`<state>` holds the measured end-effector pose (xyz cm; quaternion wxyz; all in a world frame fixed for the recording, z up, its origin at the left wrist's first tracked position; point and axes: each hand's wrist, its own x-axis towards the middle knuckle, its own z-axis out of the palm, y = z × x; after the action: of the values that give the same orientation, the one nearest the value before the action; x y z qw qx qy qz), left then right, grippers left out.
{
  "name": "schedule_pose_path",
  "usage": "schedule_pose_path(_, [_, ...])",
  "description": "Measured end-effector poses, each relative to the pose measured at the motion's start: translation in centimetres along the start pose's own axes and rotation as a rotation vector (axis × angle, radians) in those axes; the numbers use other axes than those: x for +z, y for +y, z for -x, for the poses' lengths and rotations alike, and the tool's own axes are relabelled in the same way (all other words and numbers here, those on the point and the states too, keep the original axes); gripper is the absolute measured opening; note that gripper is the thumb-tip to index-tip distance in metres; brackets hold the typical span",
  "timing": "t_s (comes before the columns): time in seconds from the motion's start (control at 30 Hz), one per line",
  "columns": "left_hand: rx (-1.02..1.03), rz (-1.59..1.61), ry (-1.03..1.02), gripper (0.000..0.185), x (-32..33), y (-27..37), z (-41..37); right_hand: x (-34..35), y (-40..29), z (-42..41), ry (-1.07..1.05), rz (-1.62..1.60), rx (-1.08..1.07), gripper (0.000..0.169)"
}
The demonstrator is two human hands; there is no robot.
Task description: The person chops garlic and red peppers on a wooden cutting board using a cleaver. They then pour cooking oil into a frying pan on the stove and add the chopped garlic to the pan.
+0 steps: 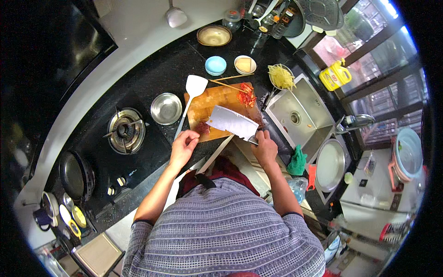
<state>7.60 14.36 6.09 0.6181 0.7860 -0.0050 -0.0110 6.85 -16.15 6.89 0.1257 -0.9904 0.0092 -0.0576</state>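
My right hand grips the dark handle of a cleaver. Its broad blade lies flat-side up over a wooden cutting board, pointing left. At the board's near left corner, beyond the blade tip, sits a small pile of dark red chopped food, perhaps meat. My left hand is just beside that pile, fingers curled toward the thumb; nothing shows between them. Sliced red peppers are heaped at the far right of the board. Along its left edge lies a white spatula, and chopsticks rest at the far edge.
Left of the board stand a steel bowl and a gas burner. Behind it are a blue bowl and a bowl with pale slices. Shredded potato fills a strainer by the steel sink. A wok sits far left.
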Motion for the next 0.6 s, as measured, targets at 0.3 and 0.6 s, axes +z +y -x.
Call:
schedule_pose_path(0.3, [-0.07, -0.388, -0.088, 0.021, 9.6, 3.7, -9.1, -0.6, 5.6, -3.9, 0.0, -0.113, -0.312, 0.035])
schedule_pose_path(0.6, [-0.123, -0.523, -0.183, 0.022, 14.9, 2.8, -12.5, 0.6, 8.8, -6.4, -0.006, -0.166, -0.465, 0.027])
